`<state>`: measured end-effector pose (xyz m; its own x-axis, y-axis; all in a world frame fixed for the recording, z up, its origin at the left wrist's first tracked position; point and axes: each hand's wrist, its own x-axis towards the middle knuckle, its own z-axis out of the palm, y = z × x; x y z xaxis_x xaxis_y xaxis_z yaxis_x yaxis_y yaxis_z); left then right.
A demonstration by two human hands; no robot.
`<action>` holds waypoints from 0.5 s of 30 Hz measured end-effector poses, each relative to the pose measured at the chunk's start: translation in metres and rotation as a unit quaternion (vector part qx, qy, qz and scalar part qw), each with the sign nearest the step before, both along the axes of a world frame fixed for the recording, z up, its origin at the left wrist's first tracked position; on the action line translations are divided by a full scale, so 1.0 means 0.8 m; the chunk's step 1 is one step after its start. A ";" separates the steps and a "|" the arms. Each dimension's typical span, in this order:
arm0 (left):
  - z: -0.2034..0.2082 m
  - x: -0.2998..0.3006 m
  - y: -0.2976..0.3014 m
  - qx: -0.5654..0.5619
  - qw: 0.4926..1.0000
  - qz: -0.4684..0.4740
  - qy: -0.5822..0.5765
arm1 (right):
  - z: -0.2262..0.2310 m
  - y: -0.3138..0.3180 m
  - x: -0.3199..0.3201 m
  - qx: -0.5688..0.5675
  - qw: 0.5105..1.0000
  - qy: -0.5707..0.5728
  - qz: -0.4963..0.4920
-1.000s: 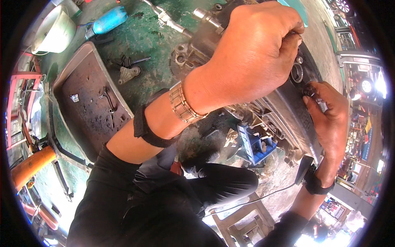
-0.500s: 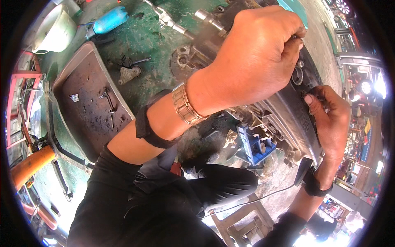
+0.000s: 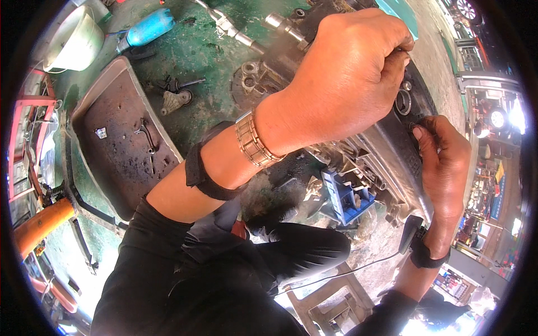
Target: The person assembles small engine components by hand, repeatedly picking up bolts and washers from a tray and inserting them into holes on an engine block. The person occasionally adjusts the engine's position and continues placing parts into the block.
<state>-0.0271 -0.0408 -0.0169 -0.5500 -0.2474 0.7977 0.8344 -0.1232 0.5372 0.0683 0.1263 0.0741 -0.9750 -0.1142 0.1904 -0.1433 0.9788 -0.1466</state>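
Observation:
A dark engine point(image 3: 389, 154) with a long cover lies in front of me on the right. Above its far part, my left hand point(image 3: 358, 70) is closed with the fingers curled down; whatever they grip is hidden behind the hand. At the right side of the cover, my right hand point(image 3: 446, 154) is bent round with thumb and fingers close together on a dark part, too hidden to name. Between the two hands a metal ring-shaped opening point(image 3: 403, 102) shows on the engine. A metal watch point(image 3: 253, 143) and a black strap are on my left arm.
A brown tray point(image 3: 103, 162) holding a few metal parts lies to the left. A pulley bracket point(image 3: 176, 101), blue bottle point(image 3: 147, 29) and white bucket point(image 3: 78, 45) stand or lie beyond it. Near my knee are a blue parts bin point(image 3: 342, 196) and a stool point(image 3: 330, 297).
My right hand has shifted slightly left and turned a little at the cover's side. My left hand has barely moved and stays closed.

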 end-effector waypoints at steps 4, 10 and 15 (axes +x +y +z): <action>-0.003 0.000 -0.002 -0.004 1.000 -0.006 -0.002 | -0.001 0.001 -0.002 0.003 1.000 0.010 0.016; 0.000 -0.002 -0.002 0.004 1.000 -0.008 0.006 | -0.002 -0.005 0.001 -0.013 1.000 0.016 -0.015; -0.001 0.000 -0.001 0.009 1.000 -0.002 0.001 | -0.007 -0.007 0.000 0.088 0.995 0.012 -0.045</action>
<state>-0.0274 -0.0418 -0.0175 -0.5493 -0.2597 0.7943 0.8351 -0.1360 0.5331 0.0679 0.1208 0.0688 -0.9783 -0.0609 0.1982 -0.0561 0.9980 0.0298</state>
